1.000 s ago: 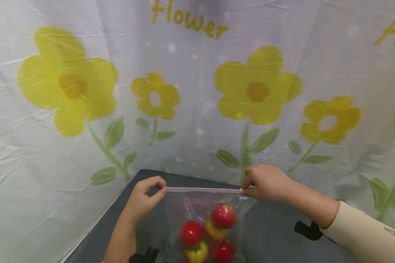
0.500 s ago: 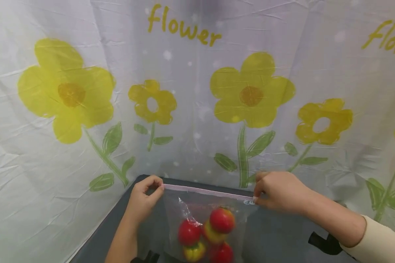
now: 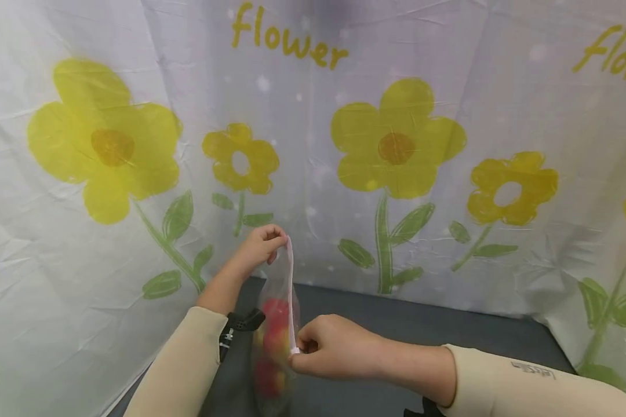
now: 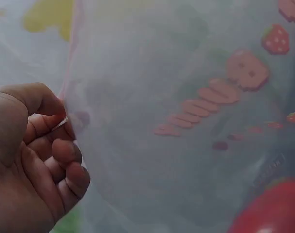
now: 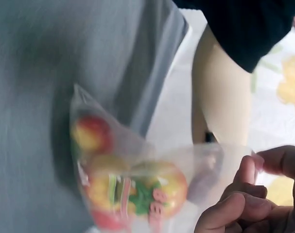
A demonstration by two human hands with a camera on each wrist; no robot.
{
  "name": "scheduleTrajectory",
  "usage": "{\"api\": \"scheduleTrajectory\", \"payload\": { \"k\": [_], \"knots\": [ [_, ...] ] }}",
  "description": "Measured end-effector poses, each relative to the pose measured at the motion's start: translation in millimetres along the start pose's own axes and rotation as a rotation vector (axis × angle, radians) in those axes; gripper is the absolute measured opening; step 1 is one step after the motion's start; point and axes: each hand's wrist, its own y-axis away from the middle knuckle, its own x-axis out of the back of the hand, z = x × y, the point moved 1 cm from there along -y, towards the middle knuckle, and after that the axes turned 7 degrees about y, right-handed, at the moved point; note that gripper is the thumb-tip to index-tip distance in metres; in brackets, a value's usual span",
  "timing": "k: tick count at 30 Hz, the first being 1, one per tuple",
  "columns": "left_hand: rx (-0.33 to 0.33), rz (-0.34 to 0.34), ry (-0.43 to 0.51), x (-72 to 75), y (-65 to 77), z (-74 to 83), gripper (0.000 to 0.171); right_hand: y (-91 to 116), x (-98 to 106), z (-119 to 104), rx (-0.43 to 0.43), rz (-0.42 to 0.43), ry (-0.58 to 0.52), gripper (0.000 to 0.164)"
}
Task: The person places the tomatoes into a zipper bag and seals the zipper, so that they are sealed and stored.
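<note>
A clear zip bag point(image 3: 272, 285) hangs edge-on between my hands in the head view, its pink zip strip point(image 3: 291, 289) running nearly upright. My left hand point(image 3: 261, 246) pinches the strip's upper, far end. At the lower, near end, my right hand point(image 3: 341, 347) pinches the strip beside a small pale slider point(image 3: 294, 350). Several red and yellow fruits point(image 5: 159, 187) show through the plastic in the right wrist view; their exact kind is blurred. Pink print and a red fruit point(image 4: 273, 208) appear through the bag in the left wrist view.
A dark grey tabletop point(image 3: 396, 330) lies under the bag. Behind it hangs a pale curtain point(image 3: 302, 174) printed with yellow flowers. Black wrist-worn devices point(image 3: 247, 320) sit at both forearms.
The bag has turned from facing me to edge-on. My left hand has risen and gone right; my right hand has come lower and left. Both still pinch the zip strip.
</note>
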Motion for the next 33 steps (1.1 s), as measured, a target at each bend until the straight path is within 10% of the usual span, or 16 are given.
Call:
{"api": "scheduleTrajectory", "payload": {
  "k": [9, 21, 28, 33],
  "knots": [
    [0.137, 0.054, -0.014, -24.2, -1.6, -33.7, 0.029, -6.5, -7.8, 25.4, -0.108, 0.008, -0.139, 0.04],
    [0.098, 0.36, 0.095, -46.1, 90.9, -42.0, 0.02, 53.1, -33.7, 109.2, -0.247, 0.129, -0.257, 0.033],
    [0.165, 0.431, -0.044, -49.7, 108.6, -67.6, 0.02, 74.2, -92.5, 227.6, -0.33, 0.04, -0.439, 0.034],
    [0.164, 0.402, -0.122, -52.7, 103.6, -79.6, 0.021, 79.4, -130.2, 320.6, -0.299, 0.024, -0.345, 0.027]
  ]
}}
